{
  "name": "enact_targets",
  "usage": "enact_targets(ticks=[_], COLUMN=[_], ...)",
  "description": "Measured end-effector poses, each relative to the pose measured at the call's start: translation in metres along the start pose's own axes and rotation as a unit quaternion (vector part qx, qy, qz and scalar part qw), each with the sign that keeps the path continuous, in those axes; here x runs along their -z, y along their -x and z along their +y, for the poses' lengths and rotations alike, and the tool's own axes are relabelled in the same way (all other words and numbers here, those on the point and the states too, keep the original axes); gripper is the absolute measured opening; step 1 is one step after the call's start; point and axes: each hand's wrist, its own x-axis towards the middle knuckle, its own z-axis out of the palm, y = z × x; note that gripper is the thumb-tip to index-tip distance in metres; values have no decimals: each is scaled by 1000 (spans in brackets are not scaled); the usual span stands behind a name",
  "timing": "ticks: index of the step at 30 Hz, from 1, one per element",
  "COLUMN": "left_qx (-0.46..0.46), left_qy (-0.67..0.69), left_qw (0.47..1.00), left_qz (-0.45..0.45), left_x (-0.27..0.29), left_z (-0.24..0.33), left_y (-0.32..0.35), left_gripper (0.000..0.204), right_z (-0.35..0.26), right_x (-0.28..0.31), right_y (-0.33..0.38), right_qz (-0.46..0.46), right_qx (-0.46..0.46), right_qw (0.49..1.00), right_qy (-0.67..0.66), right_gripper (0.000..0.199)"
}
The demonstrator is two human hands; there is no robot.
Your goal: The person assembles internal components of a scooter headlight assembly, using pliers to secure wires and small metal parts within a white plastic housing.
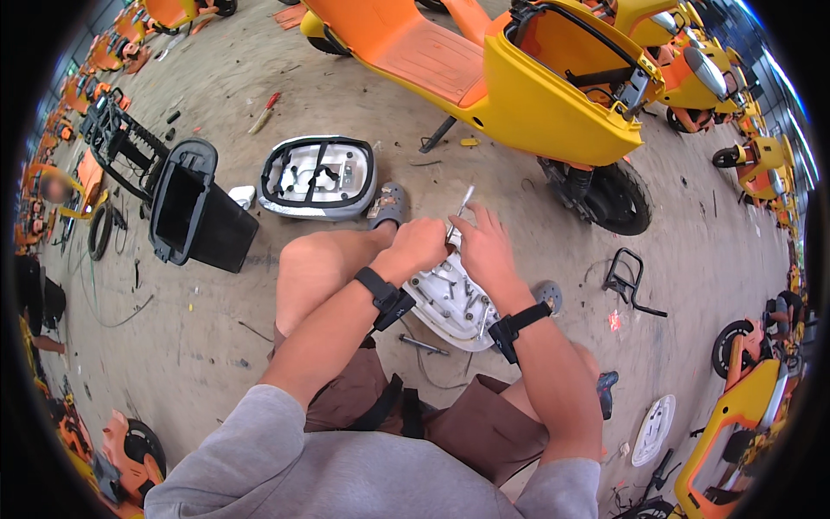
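Between my knees, a white oval panel [450,298] lies with several bolts and loose metal pieces on it. Over its far end, my left hand [422,244] is closed around the lower part of a slim metal tool [468,199]. My right hand [486,246] pinches the tool from the other side, its outer fingers partly stretched. The tool's pale upper end sticks out beyond my fingers; its exact kind and lower tip are hidden. Both wrists wear black straps with small boxes.
A white-and-black seat-like shell [318,177] and a black bin [203,208] stand left. Ahead is a yellow-orange scooter [536,91]. On the floor lie a black metal bracket [635,281], a dark rod [424,344], a red-handled tool [265,112] and a white oval plate [654,430].
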Motion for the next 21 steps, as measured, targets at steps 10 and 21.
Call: enact_targets(ticks=[10, 21], left_qx=[-19, -28], left_qy=[18, 115], left_qw=[967, 991], left_qz=[252, 57], left_x=[-11, -14], left_z=[-4, 2], left_y=[-8, -9], left_gripper=[34, 26], right_z=[-12, 2], right_x=[14, 1], right_y=[-16, -8], right_qz=[-180, -9], right_qx=[-220, -90], right_qw=[955, 994], right_qy=[-88, -65], right_gripper=[45, 46])
